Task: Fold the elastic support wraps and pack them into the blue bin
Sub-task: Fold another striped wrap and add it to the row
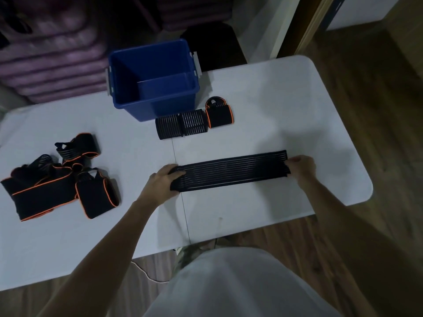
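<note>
We are holding a long black ribbed wrap [231, 171] flat on the white tabletop [286, 106], our left hand [165, 179] gripping its left end with curled fingers, our right hand [301, 166] pinching its right end. Beyond it, two folded wraps [182, 126] and an orange-trimmed one [219, 115] are lying just in front of the blue bin [153, 78]. A pile of orange-edged wraps [59, 179] is sitting far left.
</note>
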